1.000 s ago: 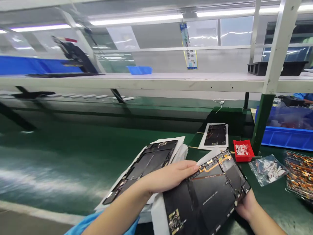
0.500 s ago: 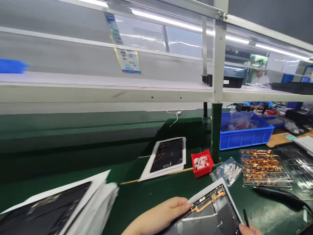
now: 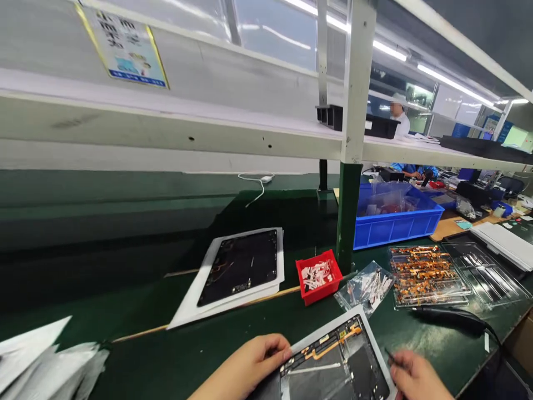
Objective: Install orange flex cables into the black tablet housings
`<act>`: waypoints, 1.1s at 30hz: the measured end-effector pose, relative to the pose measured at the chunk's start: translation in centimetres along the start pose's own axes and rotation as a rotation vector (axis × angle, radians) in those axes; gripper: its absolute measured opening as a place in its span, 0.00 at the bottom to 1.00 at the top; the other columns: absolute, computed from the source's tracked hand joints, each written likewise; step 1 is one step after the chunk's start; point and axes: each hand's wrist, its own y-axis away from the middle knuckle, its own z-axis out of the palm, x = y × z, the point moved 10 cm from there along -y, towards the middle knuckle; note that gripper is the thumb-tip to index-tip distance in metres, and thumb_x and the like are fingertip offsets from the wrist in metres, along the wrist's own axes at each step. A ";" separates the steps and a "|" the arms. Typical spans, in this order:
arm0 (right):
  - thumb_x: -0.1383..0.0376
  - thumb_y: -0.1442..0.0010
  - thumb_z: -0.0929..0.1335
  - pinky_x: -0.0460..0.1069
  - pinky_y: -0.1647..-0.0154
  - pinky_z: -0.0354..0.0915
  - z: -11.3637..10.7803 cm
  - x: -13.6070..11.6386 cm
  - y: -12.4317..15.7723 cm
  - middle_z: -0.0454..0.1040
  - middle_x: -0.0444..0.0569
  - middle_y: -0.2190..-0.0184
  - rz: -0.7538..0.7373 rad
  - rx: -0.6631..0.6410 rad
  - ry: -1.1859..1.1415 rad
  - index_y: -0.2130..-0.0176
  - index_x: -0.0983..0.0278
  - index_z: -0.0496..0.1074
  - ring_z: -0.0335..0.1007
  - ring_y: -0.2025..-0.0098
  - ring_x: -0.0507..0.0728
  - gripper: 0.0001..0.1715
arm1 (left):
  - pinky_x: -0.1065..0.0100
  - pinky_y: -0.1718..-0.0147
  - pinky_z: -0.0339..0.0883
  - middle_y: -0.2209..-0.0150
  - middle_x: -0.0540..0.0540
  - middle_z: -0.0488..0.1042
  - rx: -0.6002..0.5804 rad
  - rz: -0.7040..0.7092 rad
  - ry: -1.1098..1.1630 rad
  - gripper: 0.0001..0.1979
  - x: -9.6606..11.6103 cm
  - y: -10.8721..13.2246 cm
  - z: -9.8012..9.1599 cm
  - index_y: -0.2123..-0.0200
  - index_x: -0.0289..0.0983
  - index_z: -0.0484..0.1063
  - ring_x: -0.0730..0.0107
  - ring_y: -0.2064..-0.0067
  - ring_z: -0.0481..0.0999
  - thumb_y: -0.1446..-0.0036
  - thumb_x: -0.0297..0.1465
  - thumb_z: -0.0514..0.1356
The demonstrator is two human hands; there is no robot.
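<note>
- Step in hand, as we are judging it: we are working on an opened tablet housing (image 3: 362, 361), steadying it with one hand and bringing a tool to its edge.
- The tablet housing is lying at the bottom centre of the frame, tilted, its orange flex cable (image 3: 332, 346) facing up; the frame is cutting off its near end.
- We are gripping its upper-left corner with the left hand (image 3: 266, 360), thumb on top; the fingers underneath are hidden from us.
- We are pinching a thin dark tool (image 3: 395, 358), possibly tweezers, in the right hand (image 3: 412, 373), lower right, fingers curling inward; we cannot tell whether its tip is touching.
- Left forearm is slanting up rightward, right forearm up leftward, both from the bottom edge.
- Next move, we are judging, is calling for a firm left grip and a light, precise right tip, sparing the cable.
</note>
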 end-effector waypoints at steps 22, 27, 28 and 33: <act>0.64 0.34 0.66 0.54 0.50 0.66 -2.6 -10.3 -1.9 0.79 0.52 0.59 -0.489 0.165 0.951 0.54 0.61 0.77 0.72 0.55 0.62 0.12 | 0.67 0.60 0.67 0.59 0.47 0.80 -0.092 0.033 -0.217 0.16 2.5 2.8 1.9 0.62 0.43 0.77 0.60 0.58 0.79 0.38 0.42 0.52; 0.60 0.33 0.64 0.51 0.57 0.66 -6.3 -14.1 -6.5 0.81 0.49 0.58 -0.385 0.271 0.982 0.55 0.57 0.78 0.76 0.56 0.60 0.13 | 0.67 0.63 0.67 0.63 0.46 0.78 -0.090 0.029 -0.260 0.20 2.8 2.9 1.8 0.67 0.42 0.75 0.60 0.62 0.79 0.36 0.44 0.47; 0.60 0.34 0.65 0.51 0.59 0.66 -7.8 -14.8 -8.0 0.82 0.48 0.59 -0.336 0.313 0.984 0.55 0.57 0.78 0.77 0.59 0.59 0.13 | 0.67 0.64 0.67 0.63 0.46 0.78 -0.076 0.027 -0.266 0.21 2.8 2.9 1.7 0.67 0.42 0.74 0.60 0.62 0.79 0.36 0.45 0.47; 0.60 0.37 0.67 0.52 0.61 0.66 -14.0 -16.3 -14.6 0.83 0.52 0.64 -0.160 0.466 0.962 0.55 0.60 0.79 0.78 0.62 0.62 0.14 | 0.68 0.67 0.68 0.65 0.47 0.78 -0.014 0.039 -0.302 0.22 3.1 2.8 1.4 0.68 0.42 0.73 0.61 0.64 0.80 0.35 0.46 0.46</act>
